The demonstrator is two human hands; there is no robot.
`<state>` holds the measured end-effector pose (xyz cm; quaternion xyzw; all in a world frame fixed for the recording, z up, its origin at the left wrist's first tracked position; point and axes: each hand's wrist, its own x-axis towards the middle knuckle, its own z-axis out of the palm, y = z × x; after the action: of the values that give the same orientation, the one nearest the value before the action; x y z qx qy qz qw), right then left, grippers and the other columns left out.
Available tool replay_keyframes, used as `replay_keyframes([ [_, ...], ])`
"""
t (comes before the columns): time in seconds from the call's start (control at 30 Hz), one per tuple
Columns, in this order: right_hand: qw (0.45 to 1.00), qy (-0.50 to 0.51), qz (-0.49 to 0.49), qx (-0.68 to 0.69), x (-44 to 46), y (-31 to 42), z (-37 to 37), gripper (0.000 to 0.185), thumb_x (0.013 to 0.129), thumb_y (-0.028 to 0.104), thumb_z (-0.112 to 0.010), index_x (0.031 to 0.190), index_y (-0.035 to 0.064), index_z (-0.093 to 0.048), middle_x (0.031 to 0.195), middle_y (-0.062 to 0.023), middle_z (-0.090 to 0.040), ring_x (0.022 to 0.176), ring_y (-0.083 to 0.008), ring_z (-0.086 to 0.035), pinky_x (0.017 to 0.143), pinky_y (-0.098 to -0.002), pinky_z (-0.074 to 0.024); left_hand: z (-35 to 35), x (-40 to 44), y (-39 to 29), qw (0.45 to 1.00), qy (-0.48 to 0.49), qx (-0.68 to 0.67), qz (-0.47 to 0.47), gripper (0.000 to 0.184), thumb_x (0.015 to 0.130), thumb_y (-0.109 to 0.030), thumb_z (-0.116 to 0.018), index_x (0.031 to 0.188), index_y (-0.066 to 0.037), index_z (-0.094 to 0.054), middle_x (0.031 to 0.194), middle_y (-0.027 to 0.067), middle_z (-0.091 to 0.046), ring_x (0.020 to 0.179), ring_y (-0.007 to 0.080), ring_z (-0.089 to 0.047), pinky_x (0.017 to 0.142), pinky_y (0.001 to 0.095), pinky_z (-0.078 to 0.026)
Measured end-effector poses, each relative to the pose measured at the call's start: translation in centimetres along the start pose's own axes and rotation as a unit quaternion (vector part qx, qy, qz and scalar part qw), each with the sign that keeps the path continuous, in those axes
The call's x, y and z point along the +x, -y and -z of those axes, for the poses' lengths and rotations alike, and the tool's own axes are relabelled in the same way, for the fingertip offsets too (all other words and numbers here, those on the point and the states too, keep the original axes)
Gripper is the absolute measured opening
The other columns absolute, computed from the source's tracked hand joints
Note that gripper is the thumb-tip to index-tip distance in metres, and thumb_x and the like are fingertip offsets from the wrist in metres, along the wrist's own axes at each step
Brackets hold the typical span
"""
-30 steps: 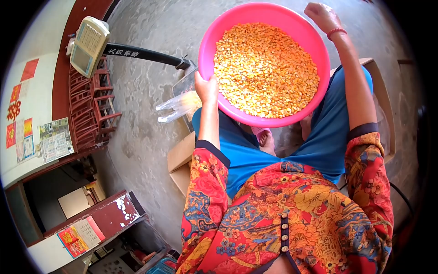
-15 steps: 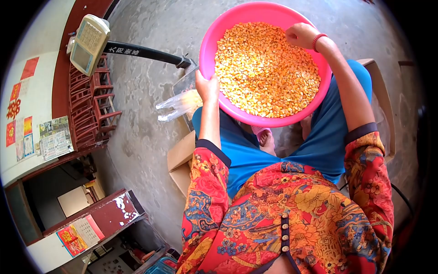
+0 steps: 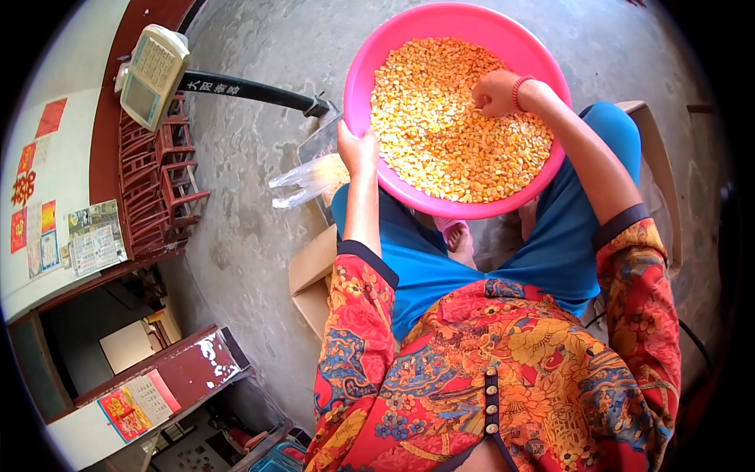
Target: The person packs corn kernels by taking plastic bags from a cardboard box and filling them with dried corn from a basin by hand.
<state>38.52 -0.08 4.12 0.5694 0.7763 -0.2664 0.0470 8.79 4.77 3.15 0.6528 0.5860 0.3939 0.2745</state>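
A wide pink plastic basin (image 3: 364,55) rests above my knees, filled with loose yellow-orange corn kernels (image 3: 448,134). My left hand (image 3: 359,149) is closed around the basin's left rim, thumb on the inner side. Over the right part of the corn is my right hand (image 3: 497,93), a red beaded bracelet (image 3: 520,93) on its wrist. Its fingers curl down together close to the kernels. What lies between the fingertips, if anything, is hidden.
A platform scale's display (image 3: 153,77) stands at left on a dark post (image 3: 248,92). A clear plastic bag (image 3: 311,181) lies beside the basin. Cardboard (image 3: 312,263) is by my left leg, with more on the right. Red wooden stools (image 3: 161,169) line the wall.
My right hand has moved left and down, from near the basin's upper right rim to further over the corn. My left hand stays on the rim.
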Motion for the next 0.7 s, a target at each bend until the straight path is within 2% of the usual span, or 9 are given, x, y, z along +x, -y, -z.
replay_keyframes([
  [0.1,0.969,0.083,0.001,0.233,-1.0,2.4,1.0,0.029,0.078,0.022,-0.06,0.102,0.0062,-0.058,0.088,-0.012,-0.063,0.069,-0.0173,-0.065,0.054,-0.0283,-0.0537,-0.1,0.0,0.1,1.0,-0.001,-0.006,0.001,0.016,0.07,-0.003,-0.055,0.085,-0.001,-0.052,0.078,0.0153,-0.061,0.075,0.029,-0.061,0.069,0.0361,-0.046],
  [0.13,0.969,0.083,0.001,0.234,-1.3,2.9,1.7,0.029,0.078,0.022,-0.06,0.102,0.0062,-0.058,0.088,-0.012,-0.063,0.069,-0.0173,-0.065,0.054,-0.0283,-0.0537,-0.1,0.0,0.3,1.0,0.0,-0.012,0.001,0.016,0.07,-0.003,-0.055,0.085,-0.002,-0.052,0.078,0.015,-0.061,0.075,0.0287,-0.061,0.069,0.0361,-0.046],
  [0.2,0.929,-0.006,0.017,0.37,-1.6,3.2,2.5,0.027,0.08,0.017,-0.057,0.104,0.0058,-0.057,0.087,-0.0104,-0.063,0.069,-0.0176,-0.064,0.055,-0.0289,-0.0549,-0.1,0.1,0.4,1.0,0.003,-0.019,0.007,0.016,0.07,-0.003,-0.055,0.085,-0.002,-0.052,0.078,0.0146,-0.061,0.075,0.0283,-0.061,0.069,0.0361,-0.046],
  [0.27,0.929,-0.043,-0.002,0.368,-1.3,2.1,2.5,0.02,0.079,0.016,-0.057,0.097,0.0063,-0.06,0.084,-0.0102,-0.064,0.071,-0.0195,-0.064,0.06,-0.0315,-0.0536,-0.1,0.1,0.4,1.0,0.005,-0.025,0.013,0.016,0.07,-0.003,-0.055,0.086,-0.002,-0.052,0.078,0.0143,-0.061,0.075,0.028,-0.061,0.07,0.0361,-0.046],
  [0.33,0.98,-0.154,-0.002,0.123,-0.7,-0.2,2.0,0.015,0.077,0.017,-0.059,0.088,0.0071,-0.062,0.081,-0.0101,-0.064,0.075,-0.0221,-0.063,0.067,-0.0345,-0.0509,0.0,0.0,0.3,0.999,0.009,-0.02,0.024,0.017,0.069,-0.003,-0.055,0.086,-0.002,-0.052,0.079,0.0141,-0.061,0.074,0.0275,-0.061,0.07,0.0359,-0.046],
  [0.37,0.981,-0.162,-0.043,0.097,-1.1,-0.4,2.1,0.011,0.074,0.016,-0.059,0.08,0.0076,-0.063,0.079,-0.0096,-0.064,0.078,-0.0239,-0.061,0.072,-0.0368,-0.0479,-0.1,0.0,0.2,0.999,0.009,-0.021,0.024,0.017,0.069,-0.003,-0.055,0.086,-0.002,-0.052,0.079,0.0141,-0.061,0.074,0.0275,-0.061,0.07,0.0359,-0.046],
  [0.47,0.982,-0.159,-0.101,0.029,-1.1,-1.5,1.0,0.012,0.074,0.015,-0.057,0.08,0.0073,-0.063,0.078,-0.0098,-0.064,0.078,-0.0259,-0.061,0.07,-0.0377,-0.048,0.0,0.0,0.3,1.0,0.006,-0.019,0.019,0.017,0.069,-0.003,-0.055,0.086,-0.002,-0.052,0.079,0.0144,-0.061,0.075,0.0276,-0.061,0.07,0.0358,-0.046],
  [0.57,0.979,-0.201,-0.029,0.025,-0.9,-1.8,-0.7,0.014,0.074,0.018,-0.055,0.075,0.0059,-0.062,0.074,-0.0109,-0.063,0.076,-0.0286,-0.061,0.068,-0.04,-0.0473,0.0,0.1,0.2,1.0,0.007,-0.009,0.013,0.017,0.069,-0.003,-0.055,0.085,-0.002,-0.052,0.079,0.0146,-0.061,0.075,0.0279,-0.061,0.07,0.0358,-0.046],
  [0.7,0.977,-0.205,-0.032,0.054,-0.4,0.6,0.4,0.022,0.075,0.027,-0.056,0.071,0.0061,-0.06,0.069,-0.0123,-0.061,0.072,-0.0295,-0.06,0.066,-0.0415,-0.0469,-0.1,0.1,0.4,1.0,0.004,-0.005,0.017,0.017,0.069,-0.004,-0.055,0.086,-0.001,-0.052,0.079,0.0148,-0.061,0.075,0.0281,-0.061,0.07,0.0357,-0.046],
])
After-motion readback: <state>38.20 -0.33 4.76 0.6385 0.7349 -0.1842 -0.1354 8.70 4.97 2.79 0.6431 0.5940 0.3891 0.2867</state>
